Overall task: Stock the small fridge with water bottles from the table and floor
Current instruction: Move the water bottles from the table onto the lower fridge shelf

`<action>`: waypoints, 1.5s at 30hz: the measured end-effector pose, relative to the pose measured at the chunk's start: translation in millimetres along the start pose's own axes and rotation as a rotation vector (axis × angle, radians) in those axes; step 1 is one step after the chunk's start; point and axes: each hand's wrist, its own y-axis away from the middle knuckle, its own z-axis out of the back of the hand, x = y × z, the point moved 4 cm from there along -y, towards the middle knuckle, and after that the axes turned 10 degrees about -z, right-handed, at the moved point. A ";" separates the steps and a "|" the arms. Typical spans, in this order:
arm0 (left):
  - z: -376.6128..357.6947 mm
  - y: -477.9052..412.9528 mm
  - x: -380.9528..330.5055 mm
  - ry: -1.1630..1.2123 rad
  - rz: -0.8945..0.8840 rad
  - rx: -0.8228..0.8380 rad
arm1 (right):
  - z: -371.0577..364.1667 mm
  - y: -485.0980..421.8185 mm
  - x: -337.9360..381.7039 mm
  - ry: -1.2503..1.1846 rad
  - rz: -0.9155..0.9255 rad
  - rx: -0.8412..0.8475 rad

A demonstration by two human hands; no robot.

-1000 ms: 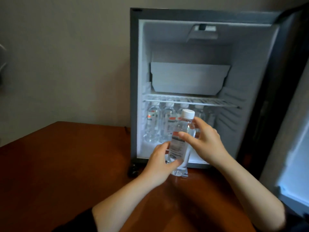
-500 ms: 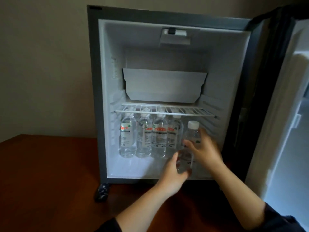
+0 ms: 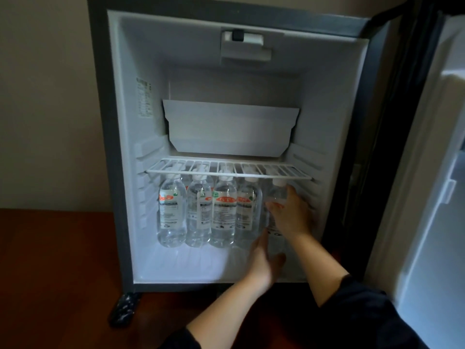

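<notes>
A small fridge (image 3: 118, 152) stands open on a wooden table (image 3: 50, 260), with four clear water bottles (image 3: 210, 210) lined up upright on its floor beneath a wire shelf (image 3: 226, 172). At the right end of the row, a fifth bottle (image 3: 278, 195) stands upright, the left hand (image 3: 264, 260) cupped at its base and the right hand (image 3: 292, 212) wrapped around its side. The door (image 3: 427, 197) hangs wide at far right.

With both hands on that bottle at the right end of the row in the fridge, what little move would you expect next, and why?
Probably let go and draw both hands out. The bottle looks upright, in line with the four bottles under the wire shelf, its cap just below it. The right hand wraps its side and the left hand steadies its base, so it seems placed, though its foot is hidden.
</notes>
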 end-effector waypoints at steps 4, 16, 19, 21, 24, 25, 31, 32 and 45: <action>-1.2 -13.1 5.9 0.003 -0.004 -0.010 | -7.0 -10.0 2.0 -0.035 0.035 -0.006; 29.0 -13.2 -2.5 -0.028 0.030 0.066 | -18.7 -10.7 -9.1 -0.141 -0.018 -0.005; 46.3 -0.4 -10.3 -0.123 0.010 0.123 | -16.4 3.2 -9.5 -0.175 -0.014 -0.046; 59.6 9.8 -11.6 -0.195 0.012 0.189 | -13.3 16.2 -6.2 -0.145 -0.018 -0.038; 86.1 29.8 -14.0 -0.318 0.008 0.279 | -10.6 40.3 4.2 -0.112 0.046 0.054; 96.3 37.9 -16.0 -0.339 0.013 0.297 | -9.9 50.9 9.8 -0.126 0.078 0.101; 166.4 97.6 -25.9 -0.449 0.072 0.319 | -25.2 122.3 40.4 0.056 0.180 0.473; 179.2 110.2 -26.7 -0.478 0.085 0.314 | -29.2 135.5 44.9 0.056 0.200 0.544; 312.9 302.3 -55.6 -0.793 0.321 0.262 | -74.6 320.0 109.7 -0.020 0.467 1.130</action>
